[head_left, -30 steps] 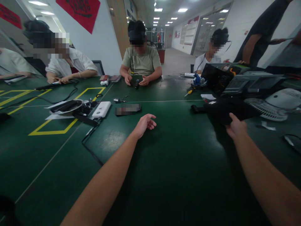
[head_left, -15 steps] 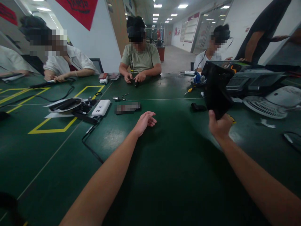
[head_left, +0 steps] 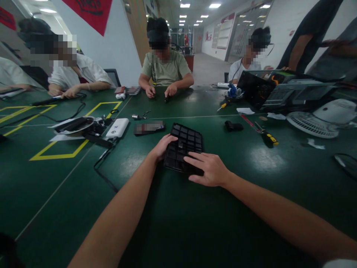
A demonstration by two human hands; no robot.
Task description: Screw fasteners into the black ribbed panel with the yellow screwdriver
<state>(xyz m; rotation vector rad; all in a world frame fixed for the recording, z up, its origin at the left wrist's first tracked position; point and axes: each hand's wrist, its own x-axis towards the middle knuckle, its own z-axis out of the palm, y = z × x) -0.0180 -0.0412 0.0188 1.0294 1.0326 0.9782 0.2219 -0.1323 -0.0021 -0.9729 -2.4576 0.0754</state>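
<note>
A black tray with a grid of compartments [head_left: 189, 139] is in front of me over the green table [head_left: 178, 219], slightly tilted. My left hand [head_left: 164, 146] grips its left edge, thumb on top and the other fingers hidden beneath. Over the tray's lower right part, my right hand [head_left: 209, 168] has its fingers spread, with the fingertips on or just above the compartments. A small dark piece seems to lie near the tray's middle, too dim to make out.
A white power bank [head_left: 117, 128] and cables lie left, a dark flat case [head_left: 150, 128] behind the tray. Rightward are a black object [head_left: 233, 125], a yellow-black screwdriver [head_left: 270, 139], a white fan [head_left: 312, 123] and an opened computer case [head_left: 295, 93]. Several people sit opposite.
My right hand has brought the black tray from the right to the centre and released its grip. My left hand has taken hold of the tray's left edge. The screwdriver is now uncovered.
</note>
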